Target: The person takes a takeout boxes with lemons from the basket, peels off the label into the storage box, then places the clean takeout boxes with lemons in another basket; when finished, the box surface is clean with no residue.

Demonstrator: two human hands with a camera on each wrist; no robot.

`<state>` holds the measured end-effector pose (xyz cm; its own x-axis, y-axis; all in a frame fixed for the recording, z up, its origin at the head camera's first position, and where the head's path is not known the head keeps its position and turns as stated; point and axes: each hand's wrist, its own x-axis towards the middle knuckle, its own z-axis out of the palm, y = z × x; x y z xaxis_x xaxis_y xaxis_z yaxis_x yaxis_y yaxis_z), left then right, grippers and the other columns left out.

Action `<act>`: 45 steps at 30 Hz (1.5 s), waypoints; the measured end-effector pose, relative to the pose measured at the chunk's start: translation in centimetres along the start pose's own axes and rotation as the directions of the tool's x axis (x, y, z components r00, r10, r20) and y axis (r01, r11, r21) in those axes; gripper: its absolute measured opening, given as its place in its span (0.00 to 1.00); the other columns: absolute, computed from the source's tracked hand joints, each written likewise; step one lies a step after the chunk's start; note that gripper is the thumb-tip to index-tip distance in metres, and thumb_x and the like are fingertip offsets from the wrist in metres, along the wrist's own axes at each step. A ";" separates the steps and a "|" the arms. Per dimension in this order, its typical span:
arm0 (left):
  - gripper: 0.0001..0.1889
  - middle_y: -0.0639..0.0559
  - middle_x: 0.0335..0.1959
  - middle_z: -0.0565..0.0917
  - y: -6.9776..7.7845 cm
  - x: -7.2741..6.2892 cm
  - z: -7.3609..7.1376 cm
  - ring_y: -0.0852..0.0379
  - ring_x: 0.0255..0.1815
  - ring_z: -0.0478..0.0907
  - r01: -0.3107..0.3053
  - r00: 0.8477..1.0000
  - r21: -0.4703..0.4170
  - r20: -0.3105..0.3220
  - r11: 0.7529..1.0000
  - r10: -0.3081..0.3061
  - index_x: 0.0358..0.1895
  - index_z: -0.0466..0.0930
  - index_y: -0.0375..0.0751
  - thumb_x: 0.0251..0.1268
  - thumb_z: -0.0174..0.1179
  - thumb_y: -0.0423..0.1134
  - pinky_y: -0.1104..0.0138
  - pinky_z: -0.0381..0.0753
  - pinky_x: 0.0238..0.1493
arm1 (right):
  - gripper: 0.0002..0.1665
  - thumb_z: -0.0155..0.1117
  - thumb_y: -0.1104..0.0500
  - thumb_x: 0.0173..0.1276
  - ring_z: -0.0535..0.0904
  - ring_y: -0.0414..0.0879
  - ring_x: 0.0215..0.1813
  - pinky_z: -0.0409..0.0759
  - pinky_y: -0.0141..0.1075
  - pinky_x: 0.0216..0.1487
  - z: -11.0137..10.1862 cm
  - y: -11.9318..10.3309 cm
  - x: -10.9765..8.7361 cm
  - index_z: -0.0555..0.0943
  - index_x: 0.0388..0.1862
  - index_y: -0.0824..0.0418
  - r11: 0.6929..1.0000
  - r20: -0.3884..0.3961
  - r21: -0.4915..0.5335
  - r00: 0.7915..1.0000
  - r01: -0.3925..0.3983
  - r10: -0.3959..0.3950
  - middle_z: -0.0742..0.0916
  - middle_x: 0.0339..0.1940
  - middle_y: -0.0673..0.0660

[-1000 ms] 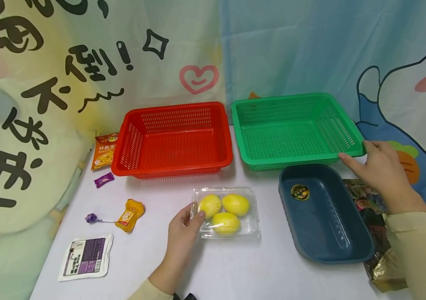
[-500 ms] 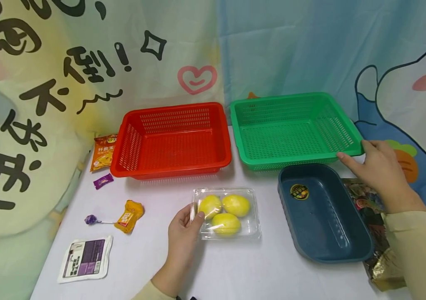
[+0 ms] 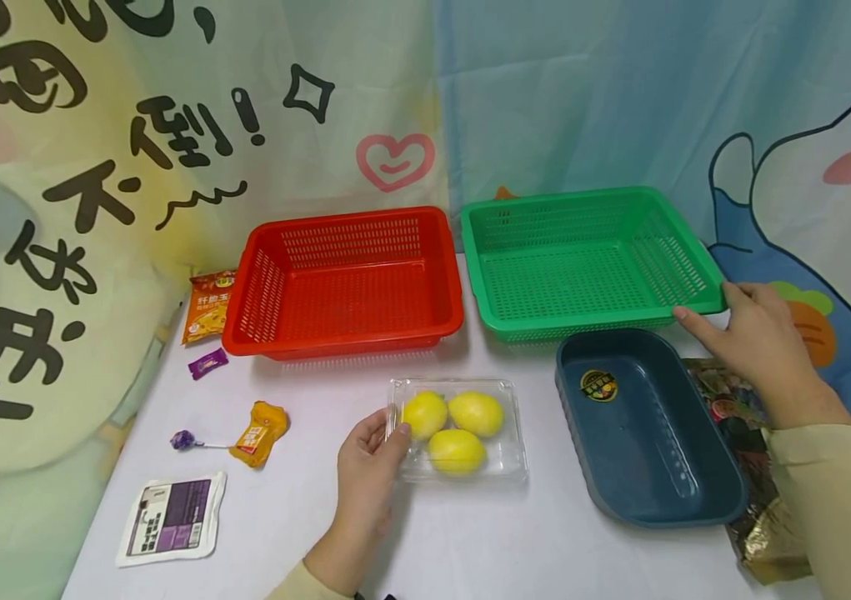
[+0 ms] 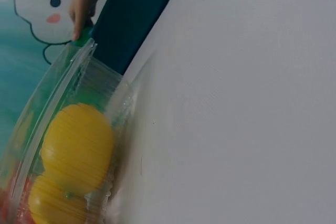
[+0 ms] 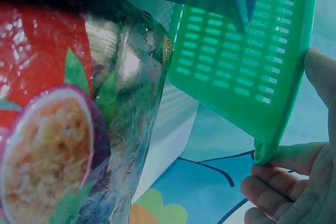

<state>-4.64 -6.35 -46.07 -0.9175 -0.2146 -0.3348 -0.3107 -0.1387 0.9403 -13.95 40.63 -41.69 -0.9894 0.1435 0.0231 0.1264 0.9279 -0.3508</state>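
Observation:
My left hand (image 3: 370, 462) grips the left edge of a clear plastic box (image 3: 503, 467), thumb on top. Three lemons (image 3: 458, 452) lie inside it. The left wrist view shows the box (image 4: 118, 85) and two lemons (image 4: 79, 148) close up, over the white table. At the right, my right hand (image 3: 763, 337) holds the near right corner of a green basket (image 3: 598, 321). The right wrist view shows that hand (image 5: 294, 182) with the thumb on one side of the basket's rim (image 5: 294, 103) and fingers curled at its corner.
A red basket (image 3: 342, 343) stands left of the green one. A dark blue tray (image 3: 643, 433) overlaps a shiny snack bag (image 3: 766, 533) at right. At left lie an orange packet (image 3: 207, 304), a purple candy (image 3: 207, 363), a lollipop (image 3: 183, 440), a yellow packet (image 3: 260, 433) and a white-purple packet (image 3: 172, 518).
The box of lemons has shifted slightly to the right and nearer in my left hand's grip. The right hand stays at the green basket's corner.

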 end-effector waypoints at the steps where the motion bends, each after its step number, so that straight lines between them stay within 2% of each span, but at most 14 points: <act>1: 0.25 0.33 0.59 0.83 0.0 0.0 0.0 0.58 0.47 0.82 0.008 1.000 -0.005 -0.001 1.000 -0.008 0.67 0.74 0.25 0.70 0.65 0.33 0.77 0.85 0.42 | 0.62 0.49 0.29 0.78 0.54 0.82 0.75 0.58 0.78 0.70 0.0 0.0 0.0 0.48 0.80 0.82 1.000 0.001 0.000 1.000 -0.001 0.001 0.59 0.76 0.87; 4: 0.25 0.37 0.55 0.85 0.2 -0.1 -0.1 0.60 0.41 0.80 0.028 1.000 -0.026 -0.001 0.999 -0.028 0.66 0.74 0.25 0.70 0.65 0.33 0.77 0.84 0.39 | 0.62 0.49 0.29 0.78 0.54 0.82 0.75 0.59 0.78 0.70 0.1 0.0 0.0 0.48 0.80 0.82 1.000 0.001 -0.001 1.000 -0.006 0.006 0.58 0.76 0.87; 9: 0.23 0.48 0.43 0.86 0.3 0.0 -0.1 0.64 0.33 0.78 0.066 0.998 -0.074 0.002 0.995 -0.066 0.64 0.76 0.26 0.70 0.65 0.33 0.77 0.79 0.32 | 0.62 0.49 0.29 0.78 0.54 0.82 0.75 0.59 0.78 0.70 0.1 0.0 0.0 0.47 0.81 0.81 1.000 0.002 0.001 1.000 -0.013 0.013 0.58 0.76 0.86; 12: 0.23 0.51 0.41 0.87 0.4 0.1 -0.2 0.65 0.31 0.77 0.078 0.997 -0.094 0.003 0.993 -0.078 0.64 0.77 0.26 0.70 0.65 0.33 0.77 0.78 0.31 | 0.62 0.49 0.29 0.78 0.53 0.82 0.75 0.59 0.78 0.70 0.1 0.1 0.0 0.47 0.81 0.80 1.000 0.004 0.001 1.000 -0.017 0.017 0.58 0.77 0.86; 21: 0.23 0.50 0.45 0.88 1.3 -0.4 0.0 0.65 0.35 0.79 0.081 0.997 -0.125 0.019 0.989 -0.079 0.64 0.76 0.26 0.70 0.66 0.34 0.77 0.81 0.35 | 0.62 0.50 0.29 0.78 0.53 0.82 0.76 0.58 0.78 0.70 0.1 0.1 0.1 0.48 0.81 0.80 1.000 -0.002 0.006 1.000 -0.011 0.011 0.58 0.77 0.86; 28: 0.22 0.51 0.43 0.88 2.4 -1.0 0.7 0.65 0.34 0.78 0.069 0.996 -0.177 0.059 0.982 -0.060 0.63 0.77 0.23 0.69 0.65 0.31 0.76 0.83 0.37 | 0.62 0.50 0.29 0.78 0.54 0.82 0.75 0.58 0.78 0.70 0.1 0.2 0.1 0.48 0.81 0.80 1.000 -0.003 0.008 1.000 -0.010 0.010 0.58 0.77 0.86; 35: 0.22 0.47 0.47 0.86 3.6 -1.2 2.0 0.63 0.34 0.80 0.067 0.993 -0.220 0.105 0.973 -0.045 0.63 0.76 0.22 0.70 0.63 0.31 0.75 0.86 0.41 | 0.62 0.50 0.29 0.77 0.53 0.82 0.75 0.58 0.78 0.71 0.0 0.3 0.0 0.48 0.81 0.80 1.000 -0.001 0.008 1.000 -0.016 0.016 0.58 0.77 0.86; 45: 0.22 0.42 0.52 0.86 5.5 -0.9 3.9 0.60 0.42 0.82 0.065 0.992 -0.218 0.124 0.974 -0.038 0.63 0.77 0.24 0.70 0.63 0.33 0.72 0.88 0.46 | 0.62 0.50 0.28 0.77 0.54 0.81 0.75 0.59 0.77 0.70 0.1 0.0 -0.1 0.48 0.81 0.80 1.000 -0.002 0.006 1.000 -0.019 0.019 0.59 0.76 0.86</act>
<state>-6.46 -3.19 -40.35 -0.9288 -0.0872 -0.3601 -0.3077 -0.3600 0.8807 -13.89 40.61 -41.76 -0.9867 0.1615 0.0186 0.1444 0.9231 -0.3563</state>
